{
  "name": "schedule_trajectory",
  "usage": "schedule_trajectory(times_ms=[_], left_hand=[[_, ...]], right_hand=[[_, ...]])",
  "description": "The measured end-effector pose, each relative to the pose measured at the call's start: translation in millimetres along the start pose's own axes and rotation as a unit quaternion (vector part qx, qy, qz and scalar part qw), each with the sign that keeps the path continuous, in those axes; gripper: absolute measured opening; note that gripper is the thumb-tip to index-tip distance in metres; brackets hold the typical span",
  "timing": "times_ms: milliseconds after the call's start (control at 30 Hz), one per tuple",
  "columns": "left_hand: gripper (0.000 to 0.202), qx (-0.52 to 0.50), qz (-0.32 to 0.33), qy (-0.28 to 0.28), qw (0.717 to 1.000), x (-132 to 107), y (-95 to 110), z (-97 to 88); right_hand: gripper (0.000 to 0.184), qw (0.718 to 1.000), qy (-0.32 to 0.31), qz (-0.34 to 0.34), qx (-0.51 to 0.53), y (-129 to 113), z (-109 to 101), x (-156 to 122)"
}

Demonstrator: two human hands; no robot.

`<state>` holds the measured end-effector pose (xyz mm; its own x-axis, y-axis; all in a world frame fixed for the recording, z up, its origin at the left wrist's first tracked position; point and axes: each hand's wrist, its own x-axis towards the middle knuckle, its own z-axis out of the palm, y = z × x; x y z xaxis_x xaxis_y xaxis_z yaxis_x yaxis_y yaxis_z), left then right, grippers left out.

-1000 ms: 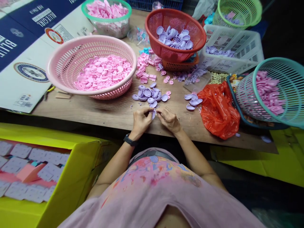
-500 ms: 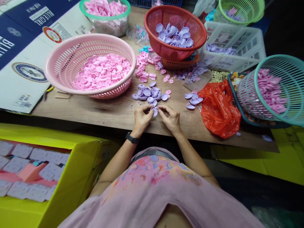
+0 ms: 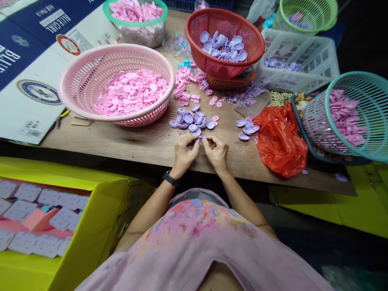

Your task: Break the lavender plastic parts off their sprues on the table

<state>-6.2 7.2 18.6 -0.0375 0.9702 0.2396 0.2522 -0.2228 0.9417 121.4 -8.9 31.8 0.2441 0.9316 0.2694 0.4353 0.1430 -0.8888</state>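
Observation:
My left hand (image 3: 184, 152) and my right hand (image 3: 217, 152) meet at the front of the wooden table (image 3: 130, 139), fingers pinched together on a small purple plastic piece (image 3: 200, 140) between them. A black watch sits on my left wrist. Just beyond my fingers lies a pile of purple round caps (image 3: 191, 120). A smaller group of purple caps (image 3: 246, 129) lies to the right.
A pink basket (image 3: 91, 70) of pink pieces stands at the left, a red basket (image 3: 197, 48) of purple caps behind. A red plastic bag (image 3: 280, 139), a teal basket (image 3: 376, 117) and a white crate (image 3: 303, 60) are at the right. A yellow box (image 3: 91, 226) sits lower left.
Both hands stayed pinched together at the table's front; they closed in on the purple piece, which shows less between the fingers than half a second ago.

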Motion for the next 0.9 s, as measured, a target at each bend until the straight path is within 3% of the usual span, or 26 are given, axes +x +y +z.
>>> schedule_trajectory(times_ms=[133, 233, 367, 533, 733, 900], left_hand=[[0.033, -0.113, -0.093, -0.056, 0.988, 4, -4, -5.6], [0.045, -0.147, -0.109, -0.077, 0.98, 4, -8, -7.2], [0.044, -0.211, -0.125, -0.083, 0.966, 2, -9, -6.4], [0.041, -0.352, -0.179, -0.102, 0.913, 4, -1, -7.3], [0.042, -0.444, -0.24, -0.155, 0.849, 6, 3, -7.9], [0.044, -0.465, -0.254, -0.16, 0.833, 5, 0, -9.6]], right_hand=[[0.021, 0.999, -0.013, 0.018, 0.027, -2, -1, 0], [0.018, 0.999, -0.017, 0.011, 0.045, -3, 0, -2], [0.017, 0.998, -0.024, 0.002, 0.049, -5, -2, -2], [0.017, 0.999, -0.014, -0.023, 0.031, -10, -10, 0], [0.019, 0.995, -0.039, -0.003, 0.091, -13, -12, -1], [0.017, 0.994, -0.066, -0.032, 0.078, -18, -18, -1]])
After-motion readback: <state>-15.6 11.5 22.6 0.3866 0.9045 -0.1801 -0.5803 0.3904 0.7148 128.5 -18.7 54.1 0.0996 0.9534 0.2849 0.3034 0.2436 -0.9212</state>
